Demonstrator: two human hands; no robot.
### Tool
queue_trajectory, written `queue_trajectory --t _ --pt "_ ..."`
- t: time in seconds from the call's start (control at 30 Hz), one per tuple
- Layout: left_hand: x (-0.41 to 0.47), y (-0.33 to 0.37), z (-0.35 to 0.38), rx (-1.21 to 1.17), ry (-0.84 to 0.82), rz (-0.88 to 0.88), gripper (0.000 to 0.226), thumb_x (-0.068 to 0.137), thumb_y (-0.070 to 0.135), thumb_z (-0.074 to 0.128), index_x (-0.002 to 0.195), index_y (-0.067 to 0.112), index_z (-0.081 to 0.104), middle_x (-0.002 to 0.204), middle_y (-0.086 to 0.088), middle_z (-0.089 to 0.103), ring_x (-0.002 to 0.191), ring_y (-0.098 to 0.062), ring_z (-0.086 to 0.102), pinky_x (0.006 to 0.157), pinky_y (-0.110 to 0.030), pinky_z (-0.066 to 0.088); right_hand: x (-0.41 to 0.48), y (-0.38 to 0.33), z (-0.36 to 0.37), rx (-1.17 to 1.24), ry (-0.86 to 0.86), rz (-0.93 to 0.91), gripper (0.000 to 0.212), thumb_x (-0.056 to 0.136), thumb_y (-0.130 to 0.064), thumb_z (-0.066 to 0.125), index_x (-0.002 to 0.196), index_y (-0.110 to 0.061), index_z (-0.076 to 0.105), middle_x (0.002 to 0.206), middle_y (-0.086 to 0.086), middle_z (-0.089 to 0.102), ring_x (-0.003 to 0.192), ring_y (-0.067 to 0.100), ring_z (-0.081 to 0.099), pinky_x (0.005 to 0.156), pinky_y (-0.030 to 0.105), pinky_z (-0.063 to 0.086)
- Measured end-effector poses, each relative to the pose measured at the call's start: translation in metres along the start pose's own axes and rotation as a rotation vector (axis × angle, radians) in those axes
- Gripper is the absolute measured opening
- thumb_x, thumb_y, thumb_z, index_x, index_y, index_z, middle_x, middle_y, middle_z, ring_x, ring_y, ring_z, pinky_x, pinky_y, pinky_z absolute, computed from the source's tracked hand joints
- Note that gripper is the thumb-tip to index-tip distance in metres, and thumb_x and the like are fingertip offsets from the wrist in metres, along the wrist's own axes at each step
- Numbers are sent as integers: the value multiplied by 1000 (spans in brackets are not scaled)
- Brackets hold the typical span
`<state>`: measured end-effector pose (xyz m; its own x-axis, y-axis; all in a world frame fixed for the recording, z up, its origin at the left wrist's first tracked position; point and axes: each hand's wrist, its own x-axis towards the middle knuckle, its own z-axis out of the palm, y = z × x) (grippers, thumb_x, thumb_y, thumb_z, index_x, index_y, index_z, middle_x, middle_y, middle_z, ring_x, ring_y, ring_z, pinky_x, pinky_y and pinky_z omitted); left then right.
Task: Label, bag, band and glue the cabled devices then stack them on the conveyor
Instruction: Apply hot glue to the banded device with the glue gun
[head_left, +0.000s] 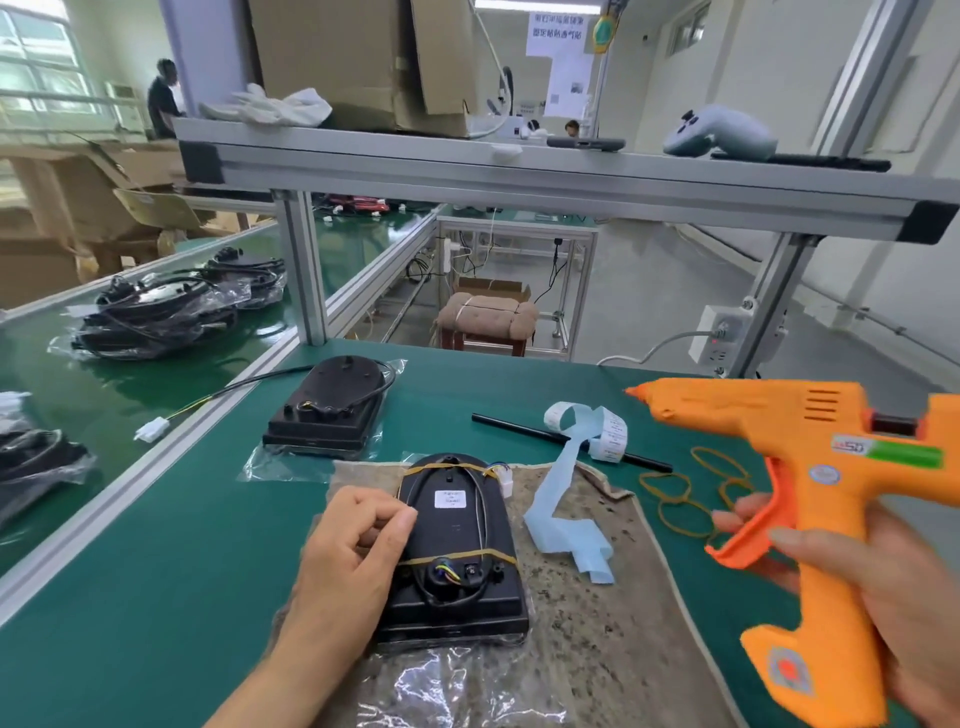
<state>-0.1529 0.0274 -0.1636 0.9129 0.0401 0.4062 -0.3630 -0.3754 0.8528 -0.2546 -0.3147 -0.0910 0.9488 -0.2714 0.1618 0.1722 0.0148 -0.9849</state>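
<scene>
Right now the left hand (358, 540) rests on the left edge of the banded device (457, 545), which lies flat in the middle of a speckled mat (597, 597) on the green table (182, 571). The hand's fingers are curled and the thumb tip meets the first finger, but it is hard to tell if they pinch anything. The right hand (883, 587) wraps around the handle of an orange glue gun (810, 467), held up in the air over the right side of the table. Its pointed tip faces left and is well apart from the device. Bare green table lies open left of the mat, up to a straight silver rail (156, 467). Past the rail is the shiny green conveyor (52, 441), where a pile of bagged devices (156, 317) sits far off. The banded device is black and smooth, round at the far end and square at the near end. It has a looped cable, a small white label and two thin tan bands across it, and a clear crinkly bag covers it. A second device (332, 410) sits just past the mat's far left corner. A curly pale blue label strip (561, 514) lies on the mat's right side, with loose rubber bands (675, 499) near it.
</scene>
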Motion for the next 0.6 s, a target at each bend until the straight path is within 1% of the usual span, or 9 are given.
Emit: queue_trajectory --t 0.07,0.1,0.13,0.2,0.3,0.37,0.43,0.5,0.6 --pt "2 -2 -1 -9 8 -41 18 91 17 67 78 29 68 89 11 62 83 -8 59 72 -9 41 5 -10 7 -162 -172 -30 42 64 -15 83 102 -28 72 101 18 75 96 38 73 74 44 62" --pt "3 -3 0 -11 8 -63 15 91 19 67 79 28 68 90 12 63 84 -8 59 72 -12 42 3 -15 13 -218 -276 -17 43 62 -24 87 102 -31 72 102 17 75 96 35 74 75 42 61" --pt "3 -5 -1 -11 10 -87 13 91 21 66 79 27 68 90 12 63 85 -8 60 73 -17 43 3 -19 20 -264 -359 3 45 58 -33 87 101 -33 71 102 15 75 95 33 74 75 37 62" --pt "4 -7 -2 -6 10 -117 11 90 24 66 80 26 68 91 12 63 85 -8 60 73 -21 42 8 -20 28 -366 -479 21 45 57 -41 82 100 -36 71 101 9 76 95 27 75 77 27 60" --pt "3 -6 -2 -28 10 -127 13 90 23 65 78 24 69 90 11 63 82 -7 60 72 -13 42 16 -25 36 -391 -633 68 44 64 -50 83 105 -41 68 106 6 75 101 24 73 82 27 59" --pt "3 -5 -2 -49 5 -129 15 91 20 65 77 24 69 88 10 63 80 -8 59 70 -8 41 20 -27 33 -380 -688 123 50 69 -56 84 113 -41 65 110 9 73 106 28 70 86 33 59" --pt "3 -4 -1 -56 -3 -131 16 91 18 65 76 23 69 88 10 62 81 -9 60 70 -7 40 25 -27 28 -415 -704 166 53 77 -51 82 123 -35 61 112 12 72 106 32 70 86 40 59" --pt "3 -3 -1 -56 -8 -131 15 91 19 65 77 22 69 87 11 62 80 -8 59 70 -6 40 29 -24 24 -480 -694 157 47 85 -49 76 125 -29 60 109 13 72 103 34 70 84 41 59" --pt "2 -1 -2 -45 -10 -115 15 91 18 65 77 22 69 87 10 62 80 -6 58 71 -5 39 34 -18 22 -518 -696 176 43 91 -51 69 125 -26 59 105 13 73 101 34 71 83 39 59"
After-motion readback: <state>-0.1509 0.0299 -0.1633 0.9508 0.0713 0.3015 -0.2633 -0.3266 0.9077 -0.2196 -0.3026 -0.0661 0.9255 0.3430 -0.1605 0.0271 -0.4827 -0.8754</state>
